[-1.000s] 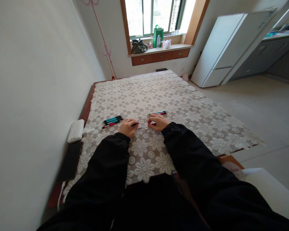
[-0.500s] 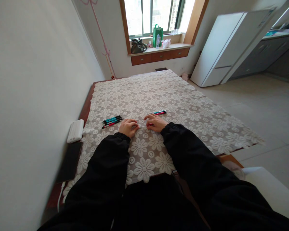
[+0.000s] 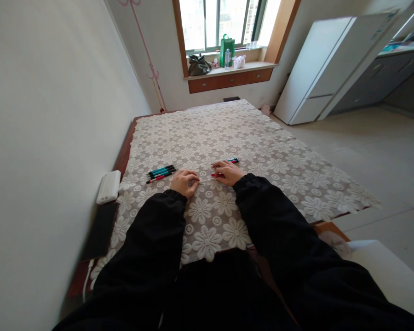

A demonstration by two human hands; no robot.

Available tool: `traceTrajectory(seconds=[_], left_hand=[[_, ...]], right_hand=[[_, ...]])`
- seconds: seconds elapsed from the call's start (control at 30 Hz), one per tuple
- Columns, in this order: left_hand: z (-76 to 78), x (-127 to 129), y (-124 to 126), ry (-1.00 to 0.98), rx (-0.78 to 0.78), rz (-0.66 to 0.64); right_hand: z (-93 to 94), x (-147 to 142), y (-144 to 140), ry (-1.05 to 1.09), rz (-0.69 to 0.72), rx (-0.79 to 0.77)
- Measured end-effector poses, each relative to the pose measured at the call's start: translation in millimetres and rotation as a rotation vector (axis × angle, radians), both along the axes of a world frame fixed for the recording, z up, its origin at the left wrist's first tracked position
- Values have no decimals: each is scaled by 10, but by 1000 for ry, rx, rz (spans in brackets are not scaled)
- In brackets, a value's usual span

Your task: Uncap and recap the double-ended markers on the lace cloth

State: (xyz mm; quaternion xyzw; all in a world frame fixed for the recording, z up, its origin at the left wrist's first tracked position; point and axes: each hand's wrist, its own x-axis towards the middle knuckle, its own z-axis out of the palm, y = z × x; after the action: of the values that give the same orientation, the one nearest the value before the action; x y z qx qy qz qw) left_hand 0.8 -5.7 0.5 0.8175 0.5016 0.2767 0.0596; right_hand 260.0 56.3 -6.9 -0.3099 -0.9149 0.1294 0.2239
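My left hand (image 3: 183,182) and my right hand (image 3: 228,172) rest on the lace flower tablecloth (image 3: 210,138), close together. A thin pale pen refill (image 3: 205,180) runs between them. The fingers of my left hand are closed over its left end. My right hand pinches a red pen barrel (image 3: 215,174) at the refill's right end. Several teal, black and red pens (image 3: 161,173) lie in a row just left of my left hand. Behind my right hand lies another small group of pens (image 3: 232,160), partly hidden by my fingers.
A white power bank (image 3: 108,186) and a dark phone (image 3: 100,231) lie at the table's left edge by the wall. A white seat (image 3: 382,271) is at lower right. A white fridge (image 3: 317,69) and a windowsill with bags (image 3: 224,59) stand beyond the table.
My right hand has shifted slightly up and away with the red barrel, covering more of the pens behind it. The dark tip seen by my left fingers is now hidden.
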Motion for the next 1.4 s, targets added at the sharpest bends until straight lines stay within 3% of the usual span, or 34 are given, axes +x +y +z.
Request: traceTrajectory(seconds=[0.33,0.97,1.4], left_hand=[[-65,-27,47,-11,-2,8],[-26,-20,36,14,9,53],[-43,-17,53,44,9,-10]], right_hand=[[-6,-20,-8,3,-20,4],[-11,-76,-51,4,-46,11],[-20,-144,-101,9,-39,7]])
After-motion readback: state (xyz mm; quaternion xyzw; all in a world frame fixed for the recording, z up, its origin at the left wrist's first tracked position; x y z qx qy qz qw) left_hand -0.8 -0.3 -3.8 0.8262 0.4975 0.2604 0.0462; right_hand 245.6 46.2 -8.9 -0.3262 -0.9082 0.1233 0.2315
